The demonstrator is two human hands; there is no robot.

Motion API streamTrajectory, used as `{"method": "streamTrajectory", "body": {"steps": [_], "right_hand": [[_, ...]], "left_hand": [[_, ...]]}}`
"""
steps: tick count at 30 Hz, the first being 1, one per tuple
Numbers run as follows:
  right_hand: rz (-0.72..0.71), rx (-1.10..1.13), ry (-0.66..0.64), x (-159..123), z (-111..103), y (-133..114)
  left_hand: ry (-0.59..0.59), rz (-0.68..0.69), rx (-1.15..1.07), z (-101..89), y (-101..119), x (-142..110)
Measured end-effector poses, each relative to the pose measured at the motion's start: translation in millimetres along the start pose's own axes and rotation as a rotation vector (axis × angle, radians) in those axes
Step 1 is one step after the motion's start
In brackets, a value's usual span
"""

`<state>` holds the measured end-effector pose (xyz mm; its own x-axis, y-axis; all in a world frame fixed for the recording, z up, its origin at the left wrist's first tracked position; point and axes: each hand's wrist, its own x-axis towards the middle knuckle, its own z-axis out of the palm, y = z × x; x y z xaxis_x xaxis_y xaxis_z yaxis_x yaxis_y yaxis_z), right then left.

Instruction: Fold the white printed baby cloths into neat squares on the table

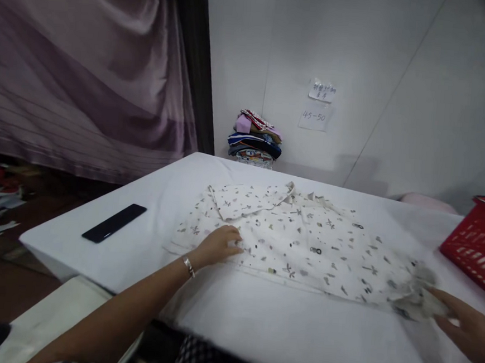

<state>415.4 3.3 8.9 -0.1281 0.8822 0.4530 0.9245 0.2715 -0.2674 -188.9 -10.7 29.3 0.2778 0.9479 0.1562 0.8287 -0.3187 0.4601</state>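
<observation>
A white shirt (pixel 305 242) with small scattered prints lies spread across the table, its collar on the far side. My left hand (pixel 218 244), wearing a silver bracelet (pixel 188 266), pinches the cloth near the shirt's near left part, thumb and fingers drawn together. At the right end the fabric is bunched up and blurred by motion. There my right hand (pixel 468 325) is closed on that bunched cloth, its fingers partly smeared and partly hidden.
The table (pixel 290 325) has a white cover. A dark phone (pixel 114 223) lies at left. Folded clothes (pixel 255 140) are stacked by the back wall. A red plastic basket (pixel 479 245) stands at right. A curtain (pixel 92 69) hangs at left; a paper sign (pixel 313 116) is on the wall.
</observation>
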Motion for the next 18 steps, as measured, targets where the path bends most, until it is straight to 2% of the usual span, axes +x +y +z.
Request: {"method": "streamTrajectory", "body": {"steps": [2, 4, 5, 7, 10, 12, 14, 16, 18], "right_hand": [[-0.056, 0.026, -0.081, 2, 12, -19], [-0.118, 0.012, -0.135, 4, 22, -48], [-0.155, 0.011, -0.159, 5, 27, -63], [-0.207, 0.008, -0.29, 7, 36, -89], [-0.214, 0.002, -0.414, 7, 46, -109], [-0.184, 0.016, -0.419, 5, 48, -115], [-0.166, 0.052, -0.404, 4, 48, -120], [-0.191, 0.079, -0.393, 3, 46, -123], [-0.211, 0.051, -0.372, 3, 41, -119]], "left_hand": [[-0.073, 0.143, -0.001, 12.6, 13, -4], [-0.115, 0.19, 0.006, 21.1, 20, -5], [-0.119, 0.184, 0.01, 23.5, 22, -5], [-0.12, 0.157, 0.011, 24.5, 22, -4], [-0.097, 0.107, -0.008, 18.0, 23, -1], [-0.017, 0.037, -0.03, 8.5, 27, 0], [0.121, -0.029, -0.05, -5.0, 36, 0], [0.272, -0.022, -0.06, -21.7, 47, -2], [0.361, 0.04, -0.042, -38.6, 59, -7]]}}
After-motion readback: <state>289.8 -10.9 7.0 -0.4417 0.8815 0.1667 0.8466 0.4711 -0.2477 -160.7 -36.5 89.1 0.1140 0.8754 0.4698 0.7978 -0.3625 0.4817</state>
